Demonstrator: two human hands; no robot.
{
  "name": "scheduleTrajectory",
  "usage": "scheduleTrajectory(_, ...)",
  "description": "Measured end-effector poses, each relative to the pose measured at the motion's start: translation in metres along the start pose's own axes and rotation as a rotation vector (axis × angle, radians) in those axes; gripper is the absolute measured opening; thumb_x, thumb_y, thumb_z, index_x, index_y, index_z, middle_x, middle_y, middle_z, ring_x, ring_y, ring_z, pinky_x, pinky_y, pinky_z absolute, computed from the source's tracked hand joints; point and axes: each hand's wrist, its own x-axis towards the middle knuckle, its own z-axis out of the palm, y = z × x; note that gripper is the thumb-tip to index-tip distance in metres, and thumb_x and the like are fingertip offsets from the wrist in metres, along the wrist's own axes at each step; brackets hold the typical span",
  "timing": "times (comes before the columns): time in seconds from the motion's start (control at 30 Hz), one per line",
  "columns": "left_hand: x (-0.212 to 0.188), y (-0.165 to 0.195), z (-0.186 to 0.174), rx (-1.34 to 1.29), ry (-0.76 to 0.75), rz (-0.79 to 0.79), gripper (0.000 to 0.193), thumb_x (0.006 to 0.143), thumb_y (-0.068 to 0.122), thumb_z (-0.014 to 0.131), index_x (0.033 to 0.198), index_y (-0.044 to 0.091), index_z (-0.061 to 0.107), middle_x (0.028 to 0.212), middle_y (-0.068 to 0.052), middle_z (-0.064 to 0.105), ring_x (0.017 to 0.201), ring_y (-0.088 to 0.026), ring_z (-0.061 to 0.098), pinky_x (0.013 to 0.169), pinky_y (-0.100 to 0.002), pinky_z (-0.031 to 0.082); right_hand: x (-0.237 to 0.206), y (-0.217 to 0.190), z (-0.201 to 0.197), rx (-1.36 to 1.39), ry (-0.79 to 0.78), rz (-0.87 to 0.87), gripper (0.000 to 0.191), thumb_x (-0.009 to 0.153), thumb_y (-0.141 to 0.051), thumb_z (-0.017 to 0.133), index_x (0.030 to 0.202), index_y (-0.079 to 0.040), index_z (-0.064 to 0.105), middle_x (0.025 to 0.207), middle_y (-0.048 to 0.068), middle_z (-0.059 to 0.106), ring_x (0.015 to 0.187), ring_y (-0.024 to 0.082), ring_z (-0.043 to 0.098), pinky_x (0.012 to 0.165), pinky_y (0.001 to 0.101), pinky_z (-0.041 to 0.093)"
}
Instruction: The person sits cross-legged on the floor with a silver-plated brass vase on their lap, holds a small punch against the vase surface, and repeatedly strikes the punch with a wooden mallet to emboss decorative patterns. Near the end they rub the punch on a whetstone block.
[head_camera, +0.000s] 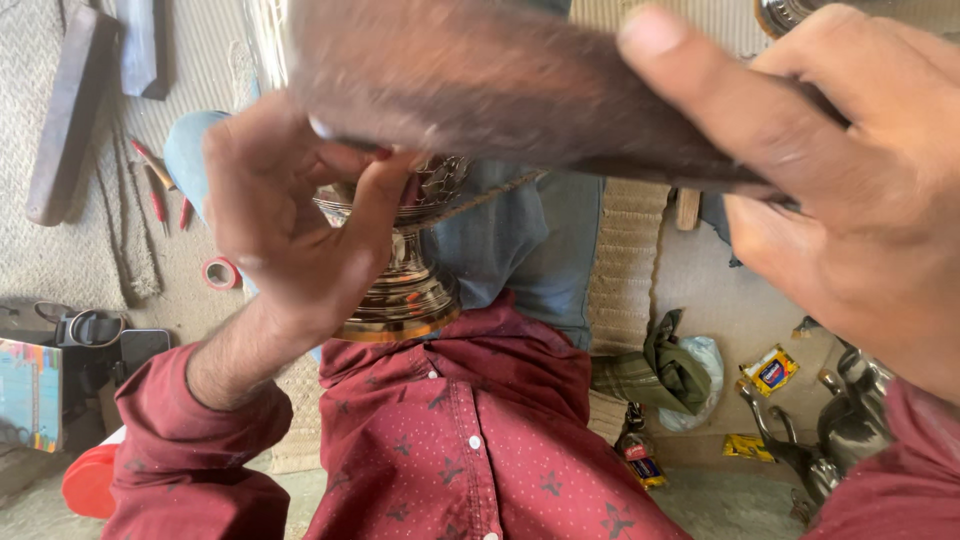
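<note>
A footed brass vessel (405, 285) rests against the person's lap, steadied by the left hand (285, 225), whose curled fingers (375, 205) grip its ornamented rim so it cannot turn. Above those fingers, the right hand (850, 190) clamps a dark wooden block (500, 85), thumb on top, held over the rim; red-handled tools (160, 190) lie well left.

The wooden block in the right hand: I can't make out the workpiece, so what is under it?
Under the wooden block shows a shiny brass stand with a flared foot, steadied by the left hand. The right hand grips the block. The stand's top is covered.
</note>
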Motion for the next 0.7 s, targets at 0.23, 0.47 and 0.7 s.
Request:
scheduleTrajectory(0.23, 0.037, 0.014, -0.006, 0.483, -0.39, 0.231, 0.04, 0.099, -0.001, 0.084, 0.129, 0.004, 0.058, 0.106, -0.003, 0.074, 0.082, -0.014, 0.074, 0.066, -0.029, 0.054, -0.05, 0.026, 0.073, 0.024, 0.339, 0.145, 0.088, 0.097, 0.012, 0.077, 0.166, -0.022, 0.034, 0.106, 0.012, 0.058, 0.082, 0.025, 0.056, 0.075, 0.036, 0.045)
scheduleTrajectory(0.47, 0.047, 0.019, -0.008, 0.448, -0.484, 0.301, 0.047, 0.096, -0.007, 0.078, 0.134, 0.007, 0.056, 0.111, 0.0, 0.074, 0.086, -0.017, 0.073, 0.07, -0.029, 0.055, -0.091, 0.031, 0.12, 0.515, 0.538, 0.34, 0.085, 0.101, 0.014, 0.071, 0.166, -0.019, 0.027, 0.107, 0.012, 0.059, 0.084, 0.021, 0.06, 0.077, 0.0304, 0.051)
scheduleTrajectory(0.7, 0.061, 0.019, -0.005, 0.463, -0.636, 0.338, 0.042, 0.095, -0.004, 0.076, 0.133, 0.008, 0.06, 0.109, 0.001, 0.076, 0.086, -0.019, 0.075, 0.068, -0.033, 0.055, -0.092, 0.023, 0.147, 0.764, 0.513, 0.418, 0.089, 0.103, 0.017, 0.068, 0.167, -0.015, 0.015, 0.109, 0.012, 0.059, 0.087, 0.018, 0.062, 0.082, 0.0272, 0.055)
